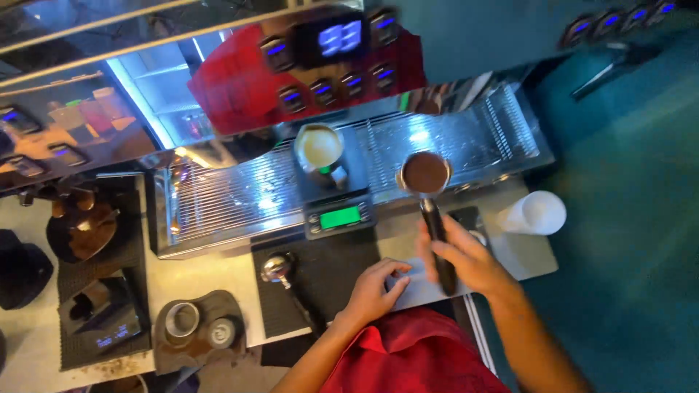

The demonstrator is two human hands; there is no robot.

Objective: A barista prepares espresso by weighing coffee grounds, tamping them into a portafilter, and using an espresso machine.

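Right hand (466,258) grips portafilter (429,191), basket full of ground coffee.

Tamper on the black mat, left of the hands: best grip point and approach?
Take the tamper by its rounded shiny top, coming straight down from above. It appears to stand upright on the black mat, so the knob faces up with open space around it. The left hand rests nearest; the right hand already grips the portafilter by its handle.

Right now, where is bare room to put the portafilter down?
Free: the black mat between the tamper and left hand; the grate right of the portafilter. Crowded: the scale with its pitcher.
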